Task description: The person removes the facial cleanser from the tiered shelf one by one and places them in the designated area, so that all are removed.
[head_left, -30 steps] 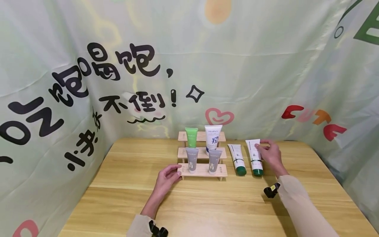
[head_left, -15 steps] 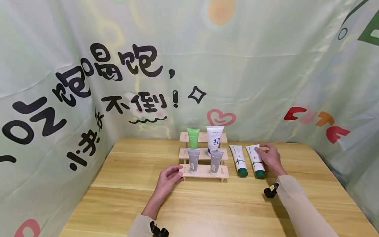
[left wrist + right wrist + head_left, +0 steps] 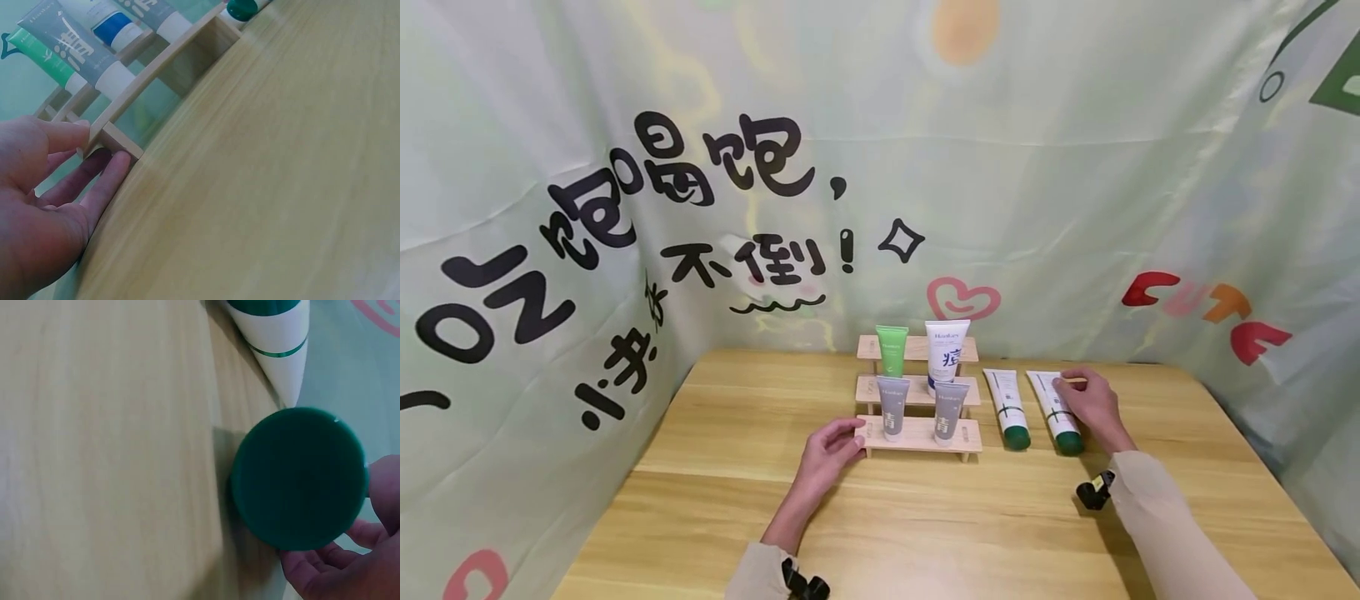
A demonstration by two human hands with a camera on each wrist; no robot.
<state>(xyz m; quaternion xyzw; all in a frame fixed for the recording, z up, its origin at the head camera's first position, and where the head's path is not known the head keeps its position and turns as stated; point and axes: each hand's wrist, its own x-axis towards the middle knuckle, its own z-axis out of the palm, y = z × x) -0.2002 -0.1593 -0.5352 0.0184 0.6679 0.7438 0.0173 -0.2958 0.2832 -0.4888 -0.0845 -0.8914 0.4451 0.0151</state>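
Observation:
My left hand point(image 3: 829, 457) holds the left end of the lowest step of a three-tier wooden display stand point(image 3: 917, 431). In the left wrist view, the thumb lies at the step's end and other fingers touch its short leg point(image 3: 122, 140). Two grey tubes point(image 3: 892, 408) stand cap-down on that step. Behind them stand a green tube point(image 3: 892, 350) and a larger white tube with blue print point(image 3: 947, 352). My right hand point(image 3: 1093, 407) pinches the upper end of a white tube with a green cap point(image 3: 1056, 412), lying to the right. Its cap hides part of the fingers in the right wrist view.
A matching white, green-capped tube point(image 3: 1006, 408) lies between the stand and the held tube. The wooden table point(image 3: 940, 525) extends in front. A printed cloth point(image 3: 1045, 208) hangs behind and along both sides.
My right hand has shifted the white tube slightly; its upper end sits lower and its cap has swung right, about parallel to the neighbouring tube. The left hand stays at the stand.

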